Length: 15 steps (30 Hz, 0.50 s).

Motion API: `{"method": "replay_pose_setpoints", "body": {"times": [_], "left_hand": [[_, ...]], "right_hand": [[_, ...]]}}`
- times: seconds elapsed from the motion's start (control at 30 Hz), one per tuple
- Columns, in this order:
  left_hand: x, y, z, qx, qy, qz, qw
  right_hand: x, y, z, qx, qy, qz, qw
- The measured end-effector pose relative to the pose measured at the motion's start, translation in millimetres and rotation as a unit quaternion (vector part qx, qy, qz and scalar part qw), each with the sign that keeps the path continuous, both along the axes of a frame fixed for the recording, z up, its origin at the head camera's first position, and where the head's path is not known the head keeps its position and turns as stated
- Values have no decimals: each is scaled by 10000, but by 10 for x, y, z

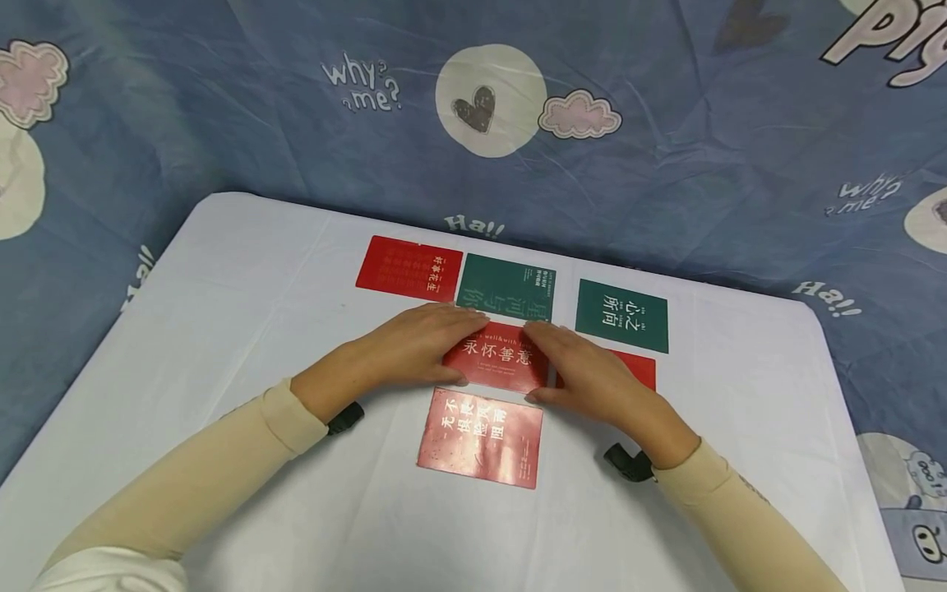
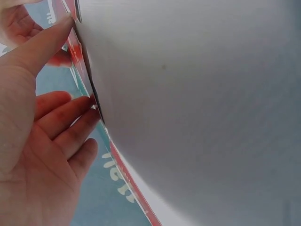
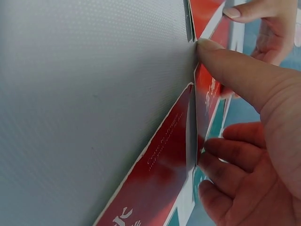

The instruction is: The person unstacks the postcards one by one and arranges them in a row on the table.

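Note:
Both hands are at a red card with white lettering in the middle of the table. My left hand holds its left end, thumb at the near edge and fingertips at the far edge. Across from it, my right hand holds the right end the same way. In the left wrist view the left thumb touches the card's edge. The right wrist view shows the right thumb at a corner, with the fingers along the far side. Part of another red card shows behind the right hand, the rest covered.
Nearer the person lies a red card. Farther back are a red card, a green card and, to the right, another green card. They lie on a white-covered table before a blue printed cloth.

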<state>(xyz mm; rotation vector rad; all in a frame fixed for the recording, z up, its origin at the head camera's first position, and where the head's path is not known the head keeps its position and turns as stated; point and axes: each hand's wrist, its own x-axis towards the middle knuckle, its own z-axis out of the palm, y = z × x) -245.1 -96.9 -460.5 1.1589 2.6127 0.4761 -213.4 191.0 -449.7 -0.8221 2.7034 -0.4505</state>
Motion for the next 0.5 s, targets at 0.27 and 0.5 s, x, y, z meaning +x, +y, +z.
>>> {"method": "replay_pose_setpoints", "body": {"times": [0.27,0.5], "left_hand": [[15,-12,1,58,63,-22,10000],[71,-36,34,183,97,-37,9998]], "right_hand": [[20,-3,26,11,79,-12,10000],[71,2,89,-10,120,-38,9999]]}}
